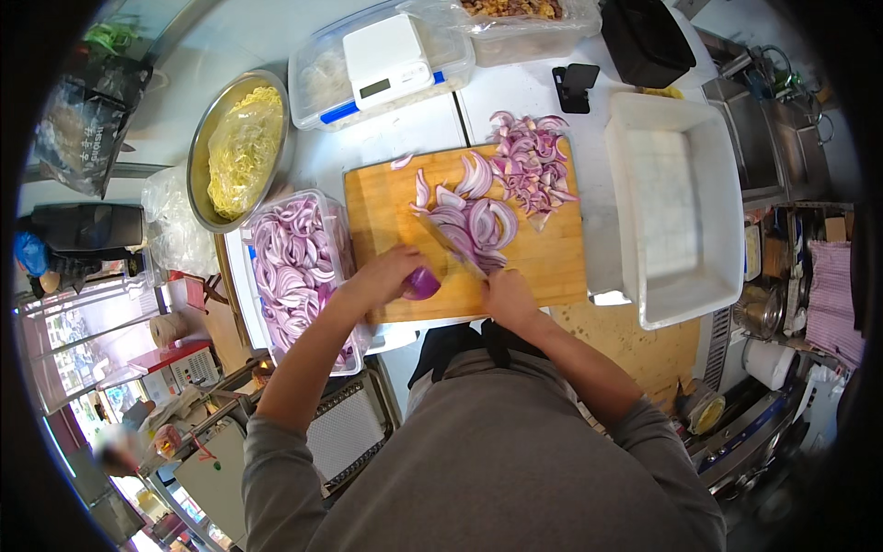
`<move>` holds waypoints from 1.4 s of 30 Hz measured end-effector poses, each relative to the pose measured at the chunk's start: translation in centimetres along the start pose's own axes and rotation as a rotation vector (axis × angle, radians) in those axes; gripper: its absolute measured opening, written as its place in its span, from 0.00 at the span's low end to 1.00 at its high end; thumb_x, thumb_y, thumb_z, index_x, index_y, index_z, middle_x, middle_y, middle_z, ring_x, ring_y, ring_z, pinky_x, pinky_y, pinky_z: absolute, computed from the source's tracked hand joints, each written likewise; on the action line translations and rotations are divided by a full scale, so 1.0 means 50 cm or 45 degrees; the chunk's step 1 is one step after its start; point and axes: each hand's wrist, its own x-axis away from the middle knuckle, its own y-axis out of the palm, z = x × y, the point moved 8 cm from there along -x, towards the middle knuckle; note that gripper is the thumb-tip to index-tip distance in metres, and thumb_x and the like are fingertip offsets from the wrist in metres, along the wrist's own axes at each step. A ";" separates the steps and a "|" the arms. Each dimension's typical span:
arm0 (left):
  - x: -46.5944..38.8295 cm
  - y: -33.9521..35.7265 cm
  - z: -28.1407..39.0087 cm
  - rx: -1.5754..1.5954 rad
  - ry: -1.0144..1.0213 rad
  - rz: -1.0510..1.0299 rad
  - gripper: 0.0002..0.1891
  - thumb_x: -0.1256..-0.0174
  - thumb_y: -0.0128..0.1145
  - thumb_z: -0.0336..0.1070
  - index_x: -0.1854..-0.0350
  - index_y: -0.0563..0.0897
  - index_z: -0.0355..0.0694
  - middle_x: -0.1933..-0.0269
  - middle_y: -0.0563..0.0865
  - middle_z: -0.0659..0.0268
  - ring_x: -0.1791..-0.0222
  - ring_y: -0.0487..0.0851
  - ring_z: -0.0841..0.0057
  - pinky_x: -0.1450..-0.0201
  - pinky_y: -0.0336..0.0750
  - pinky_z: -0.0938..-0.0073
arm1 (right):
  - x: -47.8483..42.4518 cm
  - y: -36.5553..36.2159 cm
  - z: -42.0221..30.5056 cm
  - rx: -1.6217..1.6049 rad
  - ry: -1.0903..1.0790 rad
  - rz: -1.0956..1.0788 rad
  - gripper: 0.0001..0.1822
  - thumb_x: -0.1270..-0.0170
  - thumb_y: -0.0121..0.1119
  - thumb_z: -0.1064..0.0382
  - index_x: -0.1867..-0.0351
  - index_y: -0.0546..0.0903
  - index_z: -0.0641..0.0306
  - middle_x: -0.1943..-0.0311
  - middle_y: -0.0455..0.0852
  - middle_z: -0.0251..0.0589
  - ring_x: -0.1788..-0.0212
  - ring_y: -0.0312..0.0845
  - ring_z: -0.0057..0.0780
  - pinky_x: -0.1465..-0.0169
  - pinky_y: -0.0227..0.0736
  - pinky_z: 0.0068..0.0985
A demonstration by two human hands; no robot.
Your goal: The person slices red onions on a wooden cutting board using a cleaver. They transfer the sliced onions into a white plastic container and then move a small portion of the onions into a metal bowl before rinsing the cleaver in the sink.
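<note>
My left hand (388,274) holds a piece of red onion (421,283) at the lower left of a wooden cutting board (552,269). My right hand (509,297) grips the handle of a kitchen knife (452,247), its blade slanting up and left across the board beside the cut onion. Sliced red onion (476,221) lies in a loose heap mid-board, against the blade. A second heap of smaller onion pieces (530,159) covers the board's upper right corner. Left of the board, a clear plastic container (334,231) is filled with onion slices.
A steel bowl (197,165) of bagged yellow noodles stands at upper left. Behind the board are a white digital scale (386,58) on a lidded plastic box (303,86), and a black folding stand (574,88). A white plastic tub (631,228) sits right, near a black container (645,45).
</note>
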 end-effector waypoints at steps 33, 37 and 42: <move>0.041 -0.005 0.054 -0.154 0.130 0.361 0.20 0.47 0.62 0.27 0.48 0.82 0.41 0.42 0.79 0.63 0.40 0.76 0.62 0.41 0.76 0.67 | -0.003 -0.008 -0.077 0.022 0.058 -0.131 0.06 0.42 0.55 0.69 0.69 0.82 0.70 0.70 0.86 0.56 0.65 0.86 0.51 0.60 0.81 0.39; 0.042 0.004 0.051 -0.166 0.157 0.414 0.20 0.49 0.64 0.27 0.50 0.82 0.40 0.44 0.80 0.62 0.42 0.78 0.60 0.43 0.77 0.66 | 0.042 -0.011 -0.080 0.032 0.060 -0.157 0.06 0.42 0.57 0.69 0.70 0.81 0.71 0.74 0.85 0.59 0.68 0.85 0.56 0.62 0.80 0.43; 0.040 -0.006 0.062 -0.149 0.149 0.402 0.20 0.50 0.65 0.27 0.51 0.82 0.37 0.46 0.82 0.61 0.44 0.79 0.59 0.45 0.78 0.66 | -0.009 0.040 -0.075 0.040 -0.002 -0.166 0.06 0.43 0.58 0.68 0.69 0.81 0.70 0.70 0.86 0.56 0.65 0.85 0.53 0.60 0.81 0.40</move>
